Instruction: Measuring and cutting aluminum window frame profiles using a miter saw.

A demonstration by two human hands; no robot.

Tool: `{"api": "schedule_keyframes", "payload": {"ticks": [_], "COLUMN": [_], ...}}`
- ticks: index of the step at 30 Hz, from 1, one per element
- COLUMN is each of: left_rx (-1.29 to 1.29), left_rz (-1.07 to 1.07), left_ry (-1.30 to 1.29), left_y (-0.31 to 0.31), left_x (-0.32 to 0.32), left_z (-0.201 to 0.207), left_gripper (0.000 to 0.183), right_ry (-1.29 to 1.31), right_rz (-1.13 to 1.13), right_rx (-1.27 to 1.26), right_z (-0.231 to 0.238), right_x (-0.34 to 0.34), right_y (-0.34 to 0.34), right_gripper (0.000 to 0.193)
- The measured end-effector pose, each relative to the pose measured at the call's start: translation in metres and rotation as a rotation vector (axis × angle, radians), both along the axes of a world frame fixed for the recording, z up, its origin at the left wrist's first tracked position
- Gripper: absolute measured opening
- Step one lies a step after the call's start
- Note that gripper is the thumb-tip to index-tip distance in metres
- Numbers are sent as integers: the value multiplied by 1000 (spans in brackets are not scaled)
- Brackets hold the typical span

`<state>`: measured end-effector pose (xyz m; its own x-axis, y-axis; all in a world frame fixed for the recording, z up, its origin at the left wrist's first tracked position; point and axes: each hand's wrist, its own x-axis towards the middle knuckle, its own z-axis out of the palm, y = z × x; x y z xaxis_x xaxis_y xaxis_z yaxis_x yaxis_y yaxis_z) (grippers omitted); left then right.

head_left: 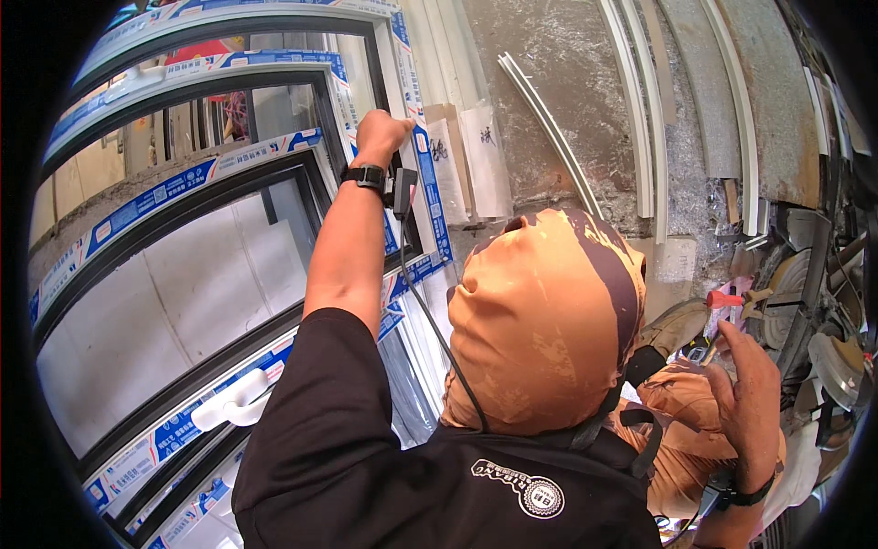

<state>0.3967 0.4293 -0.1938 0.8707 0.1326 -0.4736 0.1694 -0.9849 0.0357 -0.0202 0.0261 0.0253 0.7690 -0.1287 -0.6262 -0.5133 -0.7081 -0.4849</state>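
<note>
My left hand (380, 135) is closed at the side rail of a glazed window frame (419, 151) at the upper left, its fingers curled and partly hidden. The frame is white and black, with blue-and-white protective tape. On that wrist sits a black band with a small dark box (402, 194), from which a cable runs down. Over at the lower right, my right hand (750, 389) is raised above my orange patterned trouser leg (690, 412), fingers apart, nothing clearly in them. Just beyond its fingertips shows a red tool-like piece (724, 299).
More taped frames stand layered at the left, with a white window handle (230, 401) on one. My bent left knee (549, 320) fills the middle. Long pale strips (549, 133) lie on the stained floor. Shoes and odds and ends crowd the right edge.
</note>
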Motion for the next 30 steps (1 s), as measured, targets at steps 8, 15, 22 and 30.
{"api": "schedule_keyframes", "payload": {"ticks": [8, 15, 22, 30], "left_rx": [-1, 61, -307, -79], "left_rz": [-66, -168, 51, -115], "left_ry": [14, -69, 28, 120], "left_y": [-5, -8, 14, 14], "left_x": [1, -2, 3, 18], "left_z": [6, 4, -12, -12], "left_gripper": [51, 48, 44, 39], "right_ry": [14, 17, 0, 29], "right_rz": [21, 2, 9, 18], "right_rx": [-30, 1, -20, -18], "right_z": [-2, -2, -1, -3], "right_x": [-2, -2, -5, -2], "right_y": [0, 0, 1, 2], "right_gripper": [51, 52, 51, 51]}}
